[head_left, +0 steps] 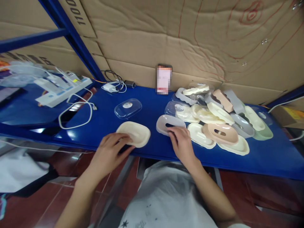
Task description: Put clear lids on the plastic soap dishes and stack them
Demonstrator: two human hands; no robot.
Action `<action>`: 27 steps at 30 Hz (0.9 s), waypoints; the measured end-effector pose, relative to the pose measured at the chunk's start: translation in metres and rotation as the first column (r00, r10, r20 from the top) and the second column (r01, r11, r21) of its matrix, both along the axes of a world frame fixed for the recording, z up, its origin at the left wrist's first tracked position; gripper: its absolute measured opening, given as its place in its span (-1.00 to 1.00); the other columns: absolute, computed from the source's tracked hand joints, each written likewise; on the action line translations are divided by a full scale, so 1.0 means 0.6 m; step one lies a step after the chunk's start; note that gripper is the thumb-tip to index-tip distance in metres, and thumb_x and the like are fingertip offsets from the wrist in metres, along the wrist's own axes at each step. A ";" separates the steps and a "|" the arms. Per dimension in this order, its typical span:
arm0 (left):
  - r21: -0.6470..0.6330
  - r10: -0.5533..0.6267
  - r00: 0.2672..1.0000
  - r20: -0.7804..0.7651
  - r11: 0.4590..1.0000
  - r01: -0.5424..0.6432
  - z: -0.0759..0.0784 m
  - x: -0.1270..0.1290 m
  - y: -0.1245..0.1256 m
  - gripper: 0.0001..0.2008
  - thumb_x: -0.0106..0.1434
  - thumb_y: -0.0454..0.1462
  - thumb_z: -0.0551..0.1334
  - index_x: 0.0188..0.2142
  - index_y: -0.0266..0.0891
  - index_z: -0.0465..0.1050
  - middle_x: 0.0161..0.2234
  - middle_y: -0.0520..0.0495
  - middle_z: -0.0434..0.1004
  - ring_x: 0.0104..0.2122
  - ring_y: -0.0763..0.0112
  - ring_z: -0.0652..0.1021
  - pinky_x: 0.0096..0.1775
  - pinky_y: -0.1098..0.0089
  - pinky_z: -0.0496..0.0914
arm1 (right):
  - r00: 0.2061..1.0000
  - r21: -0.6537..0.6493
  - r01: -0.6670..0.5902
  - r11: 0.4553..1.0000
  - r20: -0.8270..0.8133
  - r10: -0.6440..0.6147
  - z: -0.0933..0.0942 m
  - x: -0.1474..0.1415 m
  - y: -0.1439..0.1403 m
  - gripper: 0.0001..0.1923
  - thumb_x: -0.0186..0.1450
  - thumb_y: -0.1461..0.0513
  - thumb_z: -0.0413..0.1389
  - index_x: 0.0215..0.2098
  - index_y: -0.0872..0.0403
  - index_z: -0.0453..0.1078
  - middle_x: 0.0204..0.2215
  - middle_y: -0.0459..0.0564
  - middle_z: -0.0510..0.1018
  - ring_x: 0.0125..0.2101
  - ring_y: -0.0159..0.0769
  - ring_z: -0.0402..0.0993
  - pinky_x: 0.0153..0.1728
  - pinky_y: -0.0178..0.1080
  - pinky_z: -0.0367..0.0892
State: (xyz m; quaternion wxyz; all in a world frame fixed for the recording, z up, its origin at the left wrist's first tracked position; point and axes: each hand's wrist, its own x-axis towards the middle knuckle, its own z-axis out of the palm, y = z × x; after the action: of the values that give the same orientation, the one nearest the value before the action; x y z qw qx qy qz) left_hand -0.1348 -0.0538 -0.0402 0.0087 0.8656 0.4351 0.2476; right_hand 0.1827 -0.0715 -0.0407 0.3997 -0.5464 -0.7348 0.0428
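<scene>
**First:** Head view, and the left fingers [120, 138] are closed on the near-left edge of the cream dish [140, 134], which sits close to the front of the blue surface [152, 109]!

**Second:** And the right fingers [178, 132]?

**First:** Curled over the near-right side of the lavender piece [163, 123], tips by its slot. Clamped on it or merely resting there? I can't tell.

**Second:** So which step is this?

**First:** Handling two parts at once, I'd judge: one steadied on the left, one under the fingers on the right. The pair sit apart, blue between them.

**Second:** What does the next move call for?

**First:** If the lavender piece is to be lifted, a firm pinch on its rim, I'd say, with the cream dish held level. Mind the neighbours: a cream tray [198, 134] lies just right, overlapped by a peach slotted piece [228, 134].

**Second:** Farther out?

**First:** A clear lid [133, 109] with a white label, beyond the cream dish, and a phone [163, 79] upright by the cardboard wall [135, 44]!
</scene>
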 end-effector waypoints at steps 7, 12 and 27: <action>0.087 0.304 0.952 -0.038 0.950 -0.300 -0.010 -0.040 0.009 -0.64 0.58 -0.13 0.13 0.27 -0.14 0.42 0.21 -0.31 0.55 0.22 -0.17 0.55 0.24 -0.17 0.36 | 0.967 0.024 -0.203 0.979 0.165 0.196 0.003 -0.002 -0.005 -0.55 0.56 0.37 -0.04 0.35 0.02 0.39 0.40 0.09 0.45 0.47 -0.09 0.24 0.50 0.25 0.12; 0.095 0.139 0.990 0.003 0.986 -0.138 -0.002 0.037 0.019 -0.55 0.57 -0.21 0.15 0.40 -0.08 0.28 0.38 -0.32 0.37 0.37 -0.14 0.41 0.36 -0.24 0.24 | 0.965 0.112 -0.193 0.975 0.200 0.168 0.016 0.059 -0.053 -0.53 0.51 0.37 0.06 0.34 -0.03 0.40 0.24 0.09 0.60 0.33 -0.08 0.45 0.40 0.19 0.30; -0.100 -0.189 0.982 0.005 0.977 0.189 -0.008 0.168 0.049 -0.56 0.59 -0.13 0.13 0.37 -0.16 0.38 0.46 -0.33 0.26 0.52 -0.12 0.18 0.37 -0.22 0.28 | 0.970 -0.068 -0.032 0.997 0.237 0.047 -0.007 0.146 -0.108 -0.67 0.54 0.26 0.10 0.22 -0.02 0.52 0.25 0.14 0.58 0.23 -0.01 0.55 0.23 0.17 0.51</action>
State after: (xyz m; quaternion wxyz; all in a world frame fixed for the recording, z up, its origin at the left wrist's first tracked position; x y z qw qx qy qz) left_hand -0.0343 -0.0246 -0.0453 0.0746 0.9021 0.3627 0.2213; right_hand 0.2702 -0.1360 -0.0449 0.2902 -0.5451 -0.7865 0.0082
